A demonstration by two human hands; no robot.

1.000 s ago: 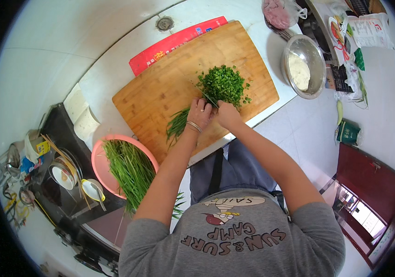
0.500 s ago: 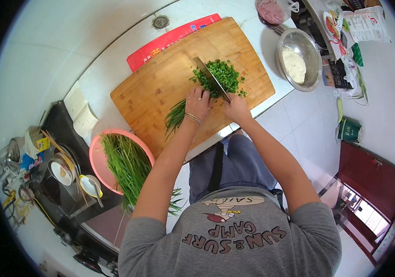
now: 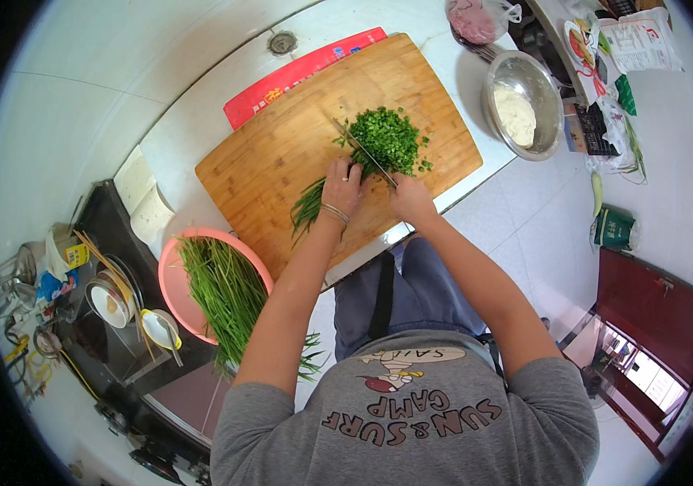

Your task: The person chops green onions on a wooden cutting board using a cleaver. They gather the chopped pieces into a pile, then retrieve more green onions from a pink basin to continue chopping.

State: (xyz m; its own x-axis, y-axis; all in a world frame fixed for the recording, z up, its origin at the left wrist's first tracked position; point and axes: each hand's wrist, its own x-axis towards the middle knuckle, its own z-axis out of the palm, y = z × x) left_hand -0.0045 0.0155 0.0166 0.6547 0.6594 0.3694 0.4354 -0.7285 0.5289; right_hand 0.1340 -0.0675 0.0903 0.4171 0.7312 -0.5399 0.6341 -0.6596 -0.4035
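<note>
since half a second ago, the kitchen knife (image 3: 367, 155) has turned from showing its broad blade to standing nearly edge-on, a thin line between the chopped chives (image 3: 385, 136) and the uncut chives (image 3: 307, 206). the right hand (image 3: 414, 199) grips its handle; the left hand (image 3: 342, 185), fingers curled, holds down the uncut chives beside the blade. these are slim, green and bundled, loose ends fanning out left of the wrist. the chopped chives heap up, bright and finely cut, on the wooden cutting board (image 3: 273, 174). the board rests on a white desk (image 3: 468, 91), a pink basin (image 3: 171, 279) of long chives (image 3: 221, 283) off its left and a steel bowl (image 3: 549, 109) of pale dough (image 3: 515, 116) at its right. pale tiles (image 3: 504, 235) cover the floor.
</note>
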